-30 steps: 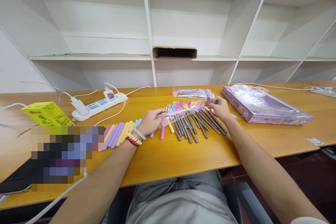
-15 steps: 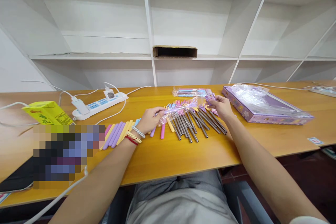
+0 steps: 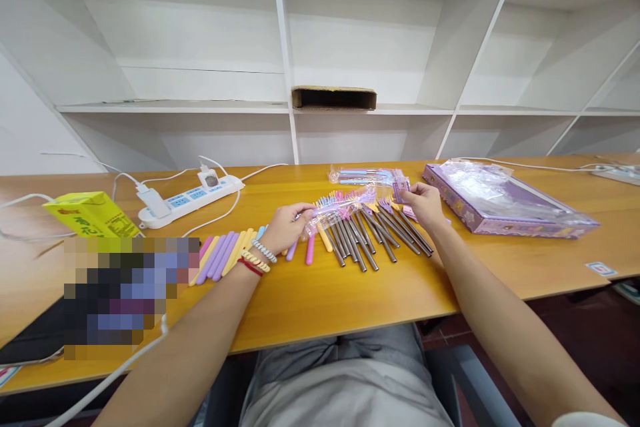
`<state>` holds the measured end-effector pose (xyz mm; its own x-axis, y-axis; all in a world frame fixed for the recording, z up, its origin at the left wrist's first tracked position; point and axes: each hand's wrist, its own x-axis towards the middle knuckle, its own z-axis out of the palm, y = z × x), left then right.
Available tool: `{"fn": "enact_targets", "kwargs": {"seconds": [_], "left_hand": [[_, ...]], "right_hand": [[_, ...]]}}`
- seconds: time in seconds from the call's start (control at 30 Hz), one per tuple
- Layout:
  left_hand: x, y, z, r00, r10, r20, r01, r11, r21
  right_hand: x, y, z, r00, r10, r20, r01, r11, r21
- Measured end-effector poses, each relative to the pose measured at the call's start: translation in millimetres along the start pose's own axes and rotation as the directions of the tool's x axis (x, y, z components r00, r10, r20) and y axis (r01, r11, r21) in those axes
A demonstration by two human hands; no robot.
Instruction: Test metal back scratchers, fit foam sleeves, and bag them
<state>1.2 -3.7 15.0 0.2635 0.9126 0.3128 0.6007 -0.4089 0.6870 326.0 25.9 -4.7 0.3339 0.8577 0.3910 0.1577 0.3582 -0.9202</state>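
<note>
My left hand (image 3: pixel 286 230) pinches the near end of a clear plastic bag (image 3: pixel 340 205) with a long purple piece inside. Between the fingers of my right hand (image 3: pixel 424 204) is a small purple card (image 3: pixel 401 189) close to the bag's far end; whether the two are joined I cannot tell. Under the bag lie several metal rods (image 3: pixel 370 237) with coloured claw-like heads, fanned out. Coloured handle tubes (image 3: pixel 225 255) lie in a row left of them, partly behind my left wrist. Another bagged set with blue pieces (image 3: pixel 357 177) rests behind.
A shallow purple box (image 3: pixel 505 203) holding clear plastic stands at the right. On the left are a white power strip (image 3: pixel 193 200), cables, a yellow-green carton (image 3: pixel 93 213) and a pixelated patch. A cardboard box (image 3: pixel 334 99) sits on the white shelf (image 3: pixel 200 107).
My right hand and the purple card have shifted very slightly, and the card is tilted a little differently. The left hand keeps its hold on the bag.
</note>
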Motion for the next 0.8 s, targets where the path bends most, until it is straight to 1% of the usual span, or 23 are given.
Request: {"fn": "enact_targets", "kwargs": {"seconds": [0.07, 0.13, 0.27, 0.4, 0.5, 0.63, 0.8], "left_hand": [[-0.3, 0.0, 0.3, 1.0, -0.028, 0.013, 0.028, 1.0, -0.012], [-0.6, -0.6, 0.7, 0.999, -0.037, 0.023, 0.037, 0.999, -0.021], [-0.3, -2.9, 1.3, 1.0, -0.011, 0.015, 0.012, 0.999, -0.034], [-0.1, -4.7, 2.1, 0.998, -0.034, 0.044, 0.037, 0.996, -0.079], [0.0, -5.0, 2.4, 0.998, -0.044, 0.044, 0.048, 0.994, -0.094], [0.2, -4.7, 2.2, 0.999, -0.028, 0.028, 0.03, 0.997, -0.065], [0.1, -3.5, 2.0, 0.999, -0.013, 0.031, 0.015, 0.999, -0.049]], "right_hand": [[0.9, 1.3, -1.1, 0.999, -0.03, -0.03, 0.027, 0.996, -0.087], [1.4, 1.8, -1.5, 0.998, -0.044, -0.046, 0.039, 0.993, -0.11], [0.6, -0.3, 0.4, 0.999, 0.012, -0.049, -0.012, 1.0, -0.003], [-0.8, -3.0, 2.8, 0.996, 0.073, -0.056, -0.066, 0.991, 0.115], [-0.4, -2.4, 2.7, 0.995, 0.084, -0.058, -0.074, 0.984, 0.159], [1.7, 0.9, 1.1, 0.996, 0.075, -0.048, -0.063, 0.974, 0.219], [4.2, 4.3, 0.2, 0.996, 0.082, -0.042, -0.071, 0.973, 0.218]]}}
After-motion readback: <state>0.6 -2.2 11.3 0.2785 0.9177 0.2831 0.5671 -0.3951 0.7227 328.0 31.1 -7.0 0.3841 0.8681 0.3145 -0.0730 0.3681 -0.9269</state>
